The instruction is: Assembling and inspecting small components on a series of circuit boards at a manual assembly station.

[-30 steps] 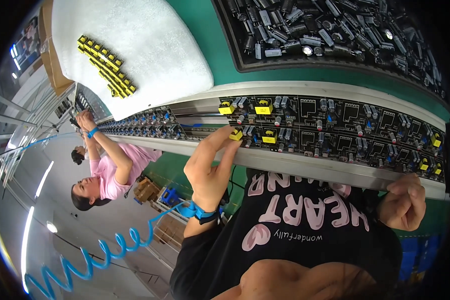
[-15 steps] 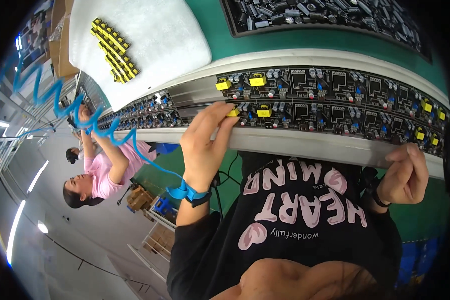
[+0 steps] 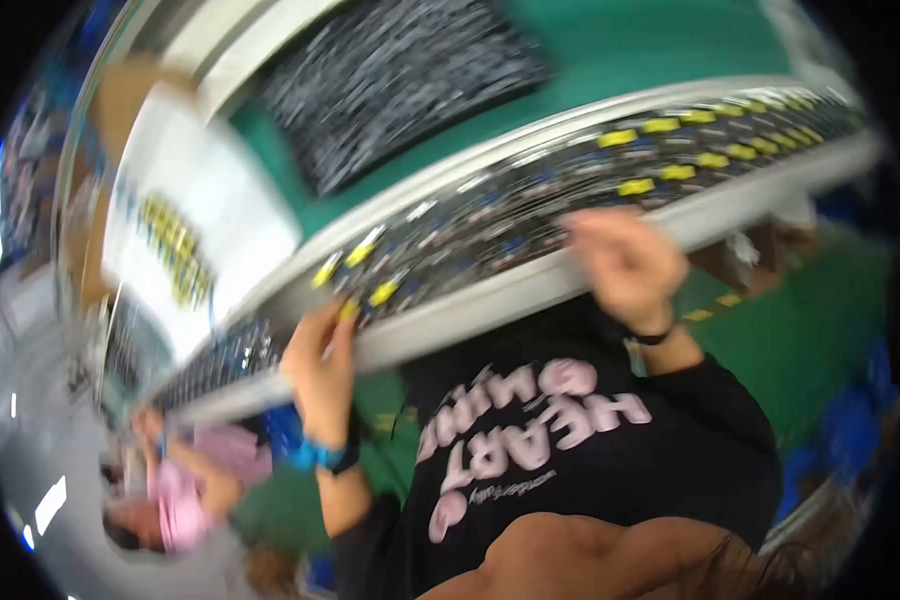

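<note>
Long black circuit boards (image 3: pixel 490 232) lie in two rows along a pale rail, with small yellow transformers (image 3: pixel 660 125) on them. At the left end of the near row, the thumb and fingers of my left hand (image 3: pixel 318 365) close around a yellow transformer (image 3: pixel 348 309) on the board. My right hand (image 3: pixel 630 265) hangs over the near rail by the middle of the boards, fingers curled in. Motion blurs it, and anything between its fingertips cannot be made out. A blue strap (image 3: pixel 315 455) circles my left wrist.
On the white foam sheet (image 3: pixel 220 190) at the left lie several rows of yellow transformers (image 3: pixel 175 250). A dark tray (image 3: pixel 400 85) of cylindrical capacitors stands beyond the rail (image 3: pixel 490 285). Another person in pink (image 3: pixel 185 505) works farther along the line at left.
The view has turned and blurred, so the boards now slant upward to the right. My right hand has moved left from the boards' right end toward the middle. My left hand stays at the transformer.
</note>
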{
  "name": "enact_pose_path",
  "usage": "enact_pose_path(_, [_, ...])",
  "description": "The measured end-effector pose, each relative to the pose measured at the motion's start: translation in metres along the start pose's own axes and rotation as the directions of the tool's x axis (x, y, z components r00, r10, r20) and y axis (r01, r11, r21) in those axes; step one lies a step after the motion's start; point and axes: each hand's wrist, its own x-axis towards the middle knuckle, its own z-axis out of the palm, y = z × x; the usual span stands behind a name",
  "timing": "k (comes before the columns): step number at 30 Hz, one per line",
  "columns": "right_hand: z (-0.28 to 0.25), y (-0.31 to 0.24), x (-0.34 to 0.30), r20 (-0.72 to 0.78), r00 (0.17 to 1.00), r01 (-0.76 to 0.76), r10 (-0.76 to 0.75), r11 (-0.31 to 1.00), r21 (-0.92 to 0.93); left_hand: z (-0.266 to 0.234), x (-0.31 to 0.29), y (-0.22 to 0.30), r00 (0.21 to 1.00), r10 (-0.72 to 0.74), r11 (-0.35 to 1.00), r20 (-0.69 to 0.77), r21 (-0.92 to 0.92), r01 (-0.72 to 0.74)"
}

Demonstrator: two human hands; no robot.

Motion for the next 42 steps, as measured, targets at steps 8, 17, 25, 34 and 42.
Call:
enact_pose_path(8, [0.015,0.014,-0.006,-0.061,0.996,0.07,-0.059,0.979,0.193,0.019,-0.008,-0.006,0.999,0.001,0.989,-0.042,-0.146,-0.007])
enact_pose_path(17, [0.014,0.009,0.0,-0.1,0.992,0.098,-0.078,0.971,0.218,0.031,0.014,-0.013,0.999,0.012,0.982,0.032,-0.191,-0.006])
enact_pose_path(25, [0.013,0.009,-0.002,-0.118,0.989,0.117,-0.094,0.972,0.203,0.038,0.006,0.013,0.995,0.077,0.993,-0.06,-0.088,-0.082])
enact_pose_path(34, [0.017,0.009,-0.006,-0.058,0.998,0.021,-0.01,0.983,0.181,0.05,0.012,0.029,0.986,0.151,0.988,-0.078,0.035,-0.148])
enact_pose_path(42, [0.016,0.019,-0.013,0.006,1.0,0.022,-0.024,0.981,0.193,0.044,0.003,0.047,0.998,0.032,0.98,-0.062,-0.192,-0.043])
